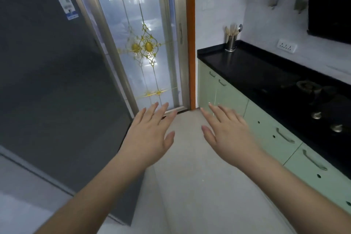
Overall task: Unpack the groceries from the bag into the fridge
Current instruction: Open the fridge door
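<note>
Both forearms reach out from the bottom of the head view, backs of the hands up, over pale floor tiles. On the left hand (152, 135) the fingers are straight and spread, holding nothing; the right hand (226, 129) is the same, released and empty, the two hands near each other but apart.

To the left of the left hand, just beside its wrist, stands the fridge (53, 81), a tall dark grey slab with its door closed and stickers near the top. Its long axis runs upright, and its near edge comes down almost at the left hand's little-finger side. So the left hand is the nearer one to it, and opening the door probably falls to that hand.

No grocery bag shows anywhere, so I cannot tell where it lies from either hand.

Beyond the fingertips is a frosted glass door (144, 47) with gold ornament. To the right of the right hand run green cabinets (269, 135) under a black counter (256, 70) with a utensil holder (230, 42).
</note>
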Demonstrator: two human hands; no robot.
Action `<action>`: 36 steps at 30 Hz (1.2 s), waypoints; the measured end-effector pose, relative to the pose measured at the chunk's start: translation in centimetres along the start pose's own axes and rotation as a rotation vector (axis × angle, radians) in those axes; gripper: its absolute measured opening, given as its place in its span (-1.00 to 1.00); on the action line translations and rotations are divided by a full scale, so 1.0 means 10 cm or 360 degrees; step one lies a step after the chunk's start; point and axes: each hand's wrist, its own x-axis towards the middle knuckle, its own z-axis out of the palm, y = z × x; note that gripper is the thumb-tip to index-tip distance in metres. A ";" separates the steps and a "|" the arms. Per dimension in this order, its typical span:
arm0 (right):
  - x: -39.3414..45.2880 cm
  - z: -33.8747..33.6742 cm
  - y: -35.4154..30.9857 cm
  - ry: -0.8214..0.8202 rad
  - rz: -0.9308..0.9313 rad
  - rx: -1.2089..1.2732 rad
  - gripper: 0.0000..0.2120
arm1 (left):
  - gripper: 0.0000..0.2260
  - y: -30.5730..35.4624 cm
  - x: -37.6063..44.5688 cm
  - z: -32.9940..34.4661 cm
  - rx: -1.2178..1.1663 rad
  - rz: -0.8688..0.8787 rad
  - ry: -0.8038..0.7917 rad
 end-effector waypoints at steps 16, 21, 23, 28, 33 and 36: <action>0.71 0.94 -0.05 -0.0276 -0.0274 0.0200 -0.44 | -0.49 -0.64 -0.15 0.88 -0.0312 -0.0213 -0.0105; 1.17 1.20 -0.33 -0.0352 -0.0353 0.0270 -0.43 | -0.49 -1.12 -0.04 1.10 -0.0357 -0.0415 -0.0156; 1.38 1.28 -0.46 -0.0389 -0.0394 0.0336 -0.41 | -0.49 -1.31 -0.01 1.19 -0.0416 -0.0496 -0.0176; 1.90 1.38 -0.71 -0.0396 -0.0537 0.0455 -0.42 | -0.47 -1.78 0.01 1.27 -0.0397 -0.0702 -0.0152; 2.34 1.53 -0.91 -0.0437 -0.0798 0.0471 -0.43 | -0.50 -1.94 0.10 1.28 -0.0263 -0.0937 -0.0145; 2.68 1.68 -1.05 -0.0448 -0.0984 0.0447 -0.47 | -0.50 -1.98 0.15 1.31 -0.0147 -0.1107 -0.0184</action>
